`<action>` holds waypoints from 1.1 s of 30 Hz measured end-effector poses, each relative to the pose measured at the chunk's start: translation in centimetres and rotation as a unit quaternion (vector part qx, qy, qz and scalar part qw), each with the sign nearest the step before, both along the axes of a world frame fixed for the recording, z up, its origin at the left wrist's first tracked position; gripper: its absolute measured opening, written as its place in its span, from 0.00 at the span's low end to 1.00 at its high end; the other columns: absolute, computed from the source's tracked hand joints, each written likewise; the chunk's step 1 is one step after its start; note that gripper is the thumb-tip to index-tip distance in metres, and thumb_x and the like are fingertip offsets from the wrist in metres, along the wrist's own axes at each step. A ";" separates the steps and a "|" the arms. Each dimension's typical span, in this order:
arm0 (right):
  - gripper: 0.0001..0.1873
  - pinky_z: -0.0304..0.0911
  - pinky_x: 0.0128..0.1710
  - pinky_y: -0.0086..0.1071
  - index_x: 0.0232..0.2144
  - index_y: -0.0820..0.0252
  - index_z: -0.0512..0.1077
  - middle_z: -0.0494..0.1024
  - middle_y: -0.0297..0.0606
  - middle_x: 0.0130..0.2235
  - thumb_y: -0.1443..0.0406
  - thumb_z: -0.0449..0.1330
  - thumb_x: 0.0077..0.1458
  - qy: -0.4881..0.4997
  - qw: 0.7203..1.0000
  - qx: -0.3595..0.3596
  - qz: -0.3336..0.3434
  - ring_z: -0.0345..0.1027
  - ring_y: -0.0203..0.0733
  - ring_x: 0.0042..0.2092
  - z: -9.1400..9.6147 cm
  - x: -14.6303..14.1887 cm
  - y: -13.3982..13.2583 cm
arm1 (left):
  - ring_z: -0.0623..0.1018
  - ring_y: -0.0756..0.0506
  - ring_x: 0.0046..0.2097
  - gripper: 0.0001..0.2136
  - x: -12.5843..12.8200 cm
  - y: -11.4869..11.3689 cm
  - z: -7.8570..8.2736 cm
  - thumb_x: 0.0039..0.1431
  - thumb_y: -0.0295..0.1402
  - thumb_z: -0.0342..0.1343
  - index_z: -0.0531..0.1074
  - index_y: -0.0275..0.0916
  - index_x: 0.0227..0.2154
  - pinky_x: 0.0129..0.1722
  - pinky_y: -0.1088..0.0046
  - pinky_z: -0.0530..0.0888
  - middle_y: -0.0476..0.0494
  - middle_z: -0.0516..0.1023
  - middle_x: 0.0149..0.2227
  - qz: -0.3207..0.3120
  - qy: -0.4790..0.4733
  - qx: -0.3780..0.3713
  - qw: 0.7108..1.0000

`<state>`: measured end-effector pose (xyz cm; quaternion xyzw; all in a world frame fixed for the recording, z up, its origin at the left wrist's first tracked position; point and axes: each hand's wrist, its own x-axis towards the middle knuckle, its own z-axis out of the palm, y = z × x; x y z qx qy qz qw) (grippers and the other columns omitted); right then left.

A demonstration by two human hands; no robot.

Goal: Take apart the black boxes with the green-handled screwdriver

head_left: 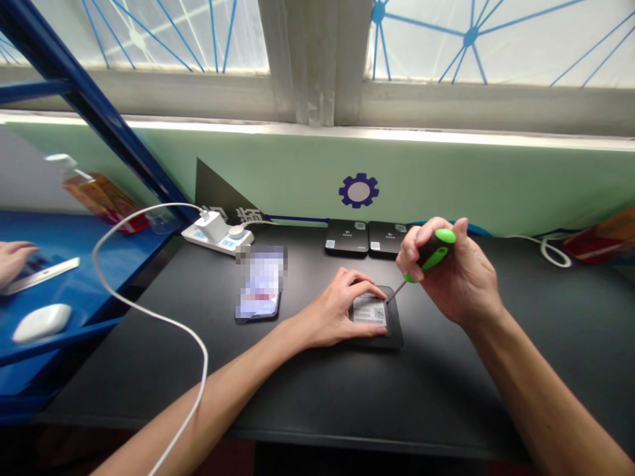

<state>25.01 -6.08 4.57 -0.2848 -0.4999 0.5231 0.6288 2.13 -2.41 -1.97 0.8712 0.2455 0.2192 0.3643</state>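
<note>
A flat black electronic device (394,338) with a white printed label (370,311) lies on the black desk. My left hand (342,307) holds it down, thumb and fingers parted on either side of the label and the palm covering its left side. In my right hand (454,277) is a screwdriver (436,252) with a green and black handle, fingers wrapped round it. Its shaft slants down to the left, and the tip meets the device beside the label, close to my left index fingertip. Whether a screw sits under the tip is too small to tell.
Two similar black boxes (346,238) stand against the wall. A phone (260,284) lies left of the device, before a white power strip (218,235). A white cable (202,344) crosses my left forearm. Another person's hand (14,261) rests near a white mouse (42,322) on the blue desk.
</note>
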 end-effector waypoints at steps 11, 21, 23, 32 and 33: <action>0.23 0.60 0.31 0.38 0.38 0.51 0.78 0.73 0.34 0.31 0.41 0.66 0.70 0.009 1.000 -0.001 -0.002 0.61 0.41 0.27 0.0 0.0 -0.1 | 0.73 0.34 0.64 0.25 0.0 -0.1 -0.1 0.61 0.47 0.77 0.81 0.48 0.58 0.69 0.50 0.72 0.37 0.76 0.61 -0.002 0.004 0.004 1.000; 0.20 0.63 0.32 0.38 0.42 0.51 0.78 0.75 0.35 0.34 0.43 0.70 0.68 -0.007 1.000 0.006 -0.015 0.64 0.41 0.29 -0.1 0.1 0.0 | 0.73 0.34 0.63 0.25 0.0 -0.1 -0.1 0.62 0.48 0.76 0.81 0.48 0.58 0.69 0.51 0.72 0.37 0.76 0.61 -0.004 -0.001 0.004 1.000; 0.23 0.64 0.31 0.39 0.41 0.52 0.80 0.74 0.36 0.33 0.41 0.65 0.71 -0.013 1.000 0.000 -0.012 0.65 0.42 0.29 -0.2 0.1 0.1 | 0.73 0.34 0.63 0.25 0.0 -0.1 -0.1 0.62 0.48 0.76 0.81 0.48 0.58 0.68 0.50 0.72 0.37 0.77 0.61 -0.004 0.001 0.003 1.000; 0.20 0.67 0.33 0.39 0.45 0.50 0.78 0.75 0.36 0.35 0.43 0.70 0.68 -0.024 1.000 -0.001 -0.011 0.66 0.43 0.31 -0.5 0.0 0.0 | 0.73 0.34 0.64 0.25 0.0 0.0 0.0 0.61 0.47 0.77 0.81 0.48 0.59 0.69 0.49 0.72 0.37 0.77 0.61 -0.007 0.000 0.009 1.000; 0.22 0.67 0.34 0.40 0.46 0.50 0.80 0.76 0.37 0.36 0.41 0.66 0.70 -0.028 1.000 -0.003 -0.009 0.66 0.43 0.31 -0.5 0.0 0.0 | 0.73 0.34 0.64 0.25 0.0 0.0 0.0 0.61 0.48 0.77 0.81 0.48 0.59 0.68 0.49 0.72 0.37 0.77 0.61 -0.007 0.001 0.008 1.000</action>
